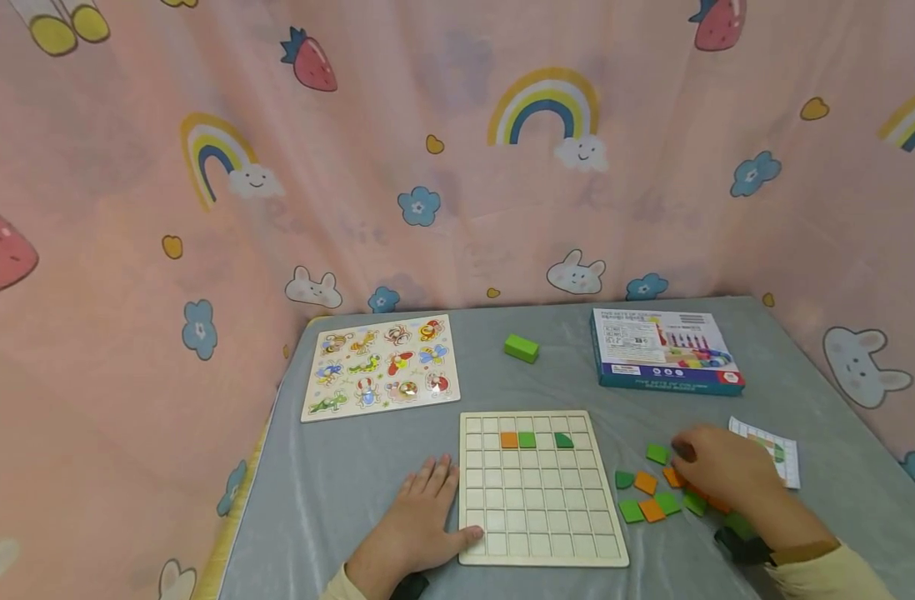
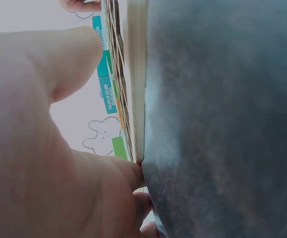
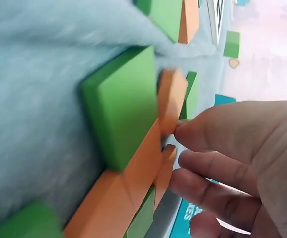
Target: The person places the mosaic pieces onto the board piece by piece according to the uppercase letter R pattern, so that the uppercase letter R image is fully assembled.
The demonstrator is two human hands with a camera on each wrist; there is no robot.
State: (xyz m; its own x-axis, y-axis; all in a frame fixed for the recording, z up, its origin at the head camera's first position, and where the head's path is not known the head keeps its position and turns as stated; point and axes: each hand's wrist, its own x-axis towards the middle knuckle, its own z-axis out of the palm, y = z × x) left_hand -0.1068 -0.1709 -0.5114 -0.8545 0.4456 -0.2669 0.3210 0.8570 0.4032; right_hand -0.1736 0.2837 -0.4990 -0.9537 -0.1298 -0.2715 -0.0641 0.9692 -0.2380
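Observation:
My left hand lies flat beside a pale grid board, its thumb resting on the board's left edge. On the board's second row sit an orange tile, a green tile and a dark green rounded tile. To the right, my right hand reaches down among loose green and orange tiles. Its fingers are bent, and the thumb tip touches a tilted orange tile. Whether it pinches that tile is unclear. A thick green tile lies close by.
A printed card lies partly behind my right hand. A puzzle board with insect pictures is at the back left, a green block at the back middle, and a flat box at the back right. A pink curtain hangs behind the table.

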